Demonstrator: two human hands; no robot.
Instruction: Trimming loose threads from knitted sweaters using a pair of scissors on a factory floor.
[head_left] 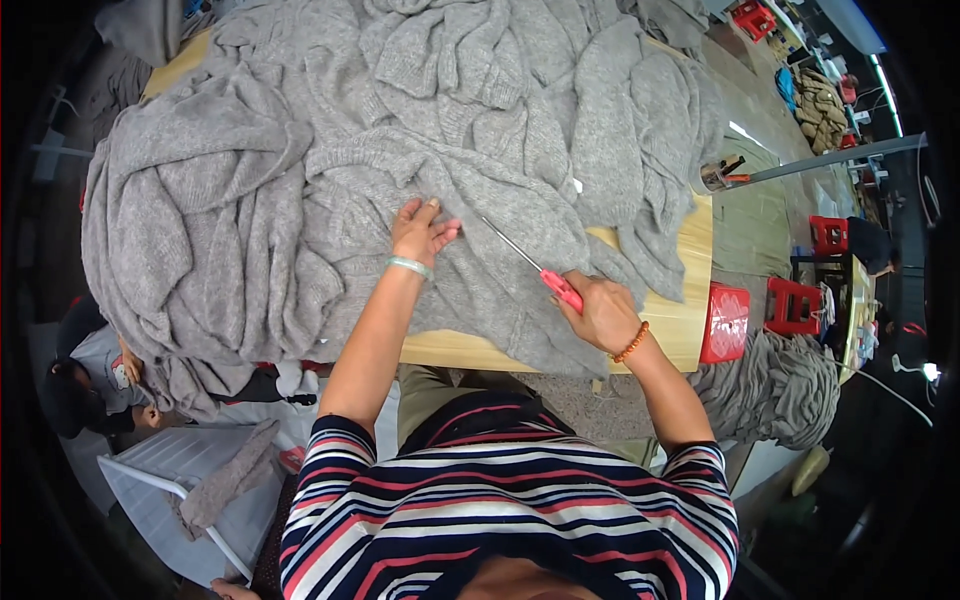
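A large heap of grey knitted sweaters (500, 160) covers the table in front of me. My left hand (425, 236), with a pale green bangle at the wrist, rests at the knit near the middle. Its fingers are partly bent and apart, and nothing shows in them. My right hand (603, 312), wearing an orange bead bracelet, is closed around the pink-red handle of a long thin metal tool (522, 251). The tool's shaft slants up and left over the grey knit, its point to the right of my left fingers. What kind of tip it has is too small to tell.
Bare wooden tabletop (690, 240) shows at the right edge, where a tin of tools (715, 178) stands. Beyond it are a red stool (725, 322) and a pile of grey knits (785, 390). A person (100, 365) handles grey fabric at left, near a white chair (190, 480).
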